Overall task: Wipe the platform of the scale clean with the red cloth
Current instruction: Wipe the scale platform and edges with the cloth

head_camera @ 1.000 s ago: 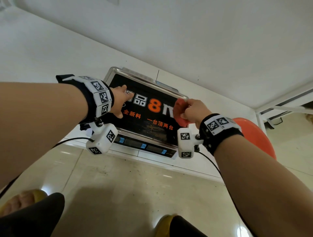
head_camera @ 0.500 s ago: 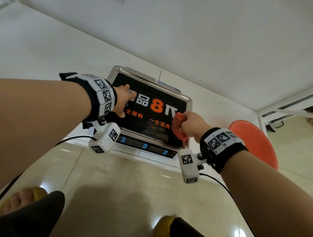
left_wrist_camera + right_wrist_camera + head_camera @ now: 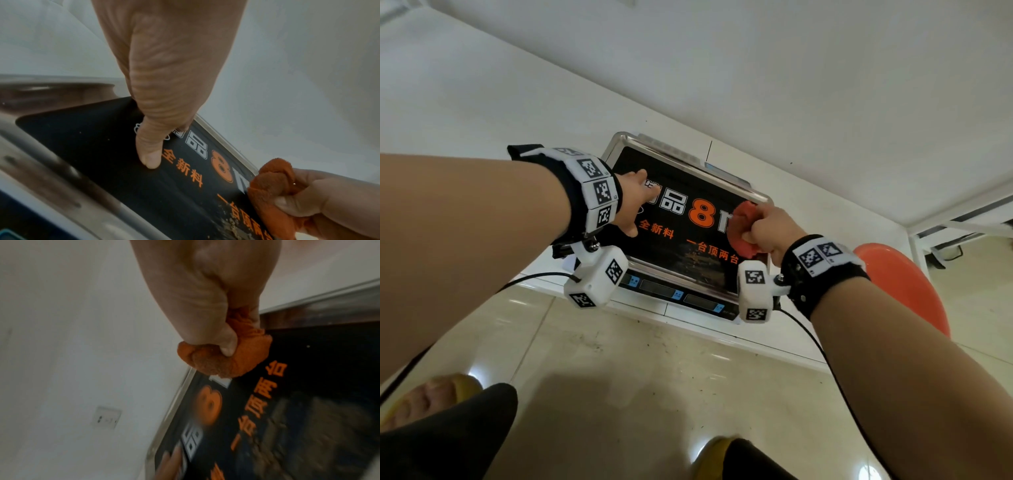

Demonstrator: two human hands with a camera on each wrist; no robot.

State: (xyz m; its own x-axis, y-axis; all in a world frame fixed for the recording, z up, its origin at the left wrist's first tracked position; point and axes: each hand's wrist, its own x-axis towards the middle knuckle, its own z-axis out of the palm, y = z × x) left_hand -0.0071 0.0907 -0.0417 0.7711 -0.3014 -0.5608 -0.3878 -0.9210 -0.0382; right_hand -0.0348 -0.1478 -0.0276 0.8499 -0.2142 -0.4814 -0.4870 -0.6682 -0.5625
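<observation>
The scale's steel-rimmed platform (image 3: 654, 253) carries a black sheet with orange and white print. My left hand (image 3: 631, 202) rests flat on its left part, and the thumb (image 3: 150, 154) presses on the black surface (image 3: 92, 146). My right hand (image 3: 767, 229) grips the bunched red cloth (image 3: 741, 233) against the platform's far right part, close to the steel rim. The cloth (image 3: 271, 177) bulges out of the right hand (image 3: 329, 203) in the left wrist view. In the right wrist view the fingers (image 3: 205, 313) curl round the cloth (image 3: 216, 360) over the print.
The scale stands on a low white ledge (image 3: 808, 212) against a white wall, its display panel (image 3: 671, 291) facing me. A round orange-red stool (image 3: 904, 284) is just right of it. Glossy floor tiles (image 3: 654, 394) and my yellow slippers (image 3: 431, 394) lie below. A wall socket (image 3: 107, 417) sits behind.
My right hand slid the cloth toward the platform's near edge, then back toward the far right corner. The left hand has stayed pressed on the left part.
</observation>
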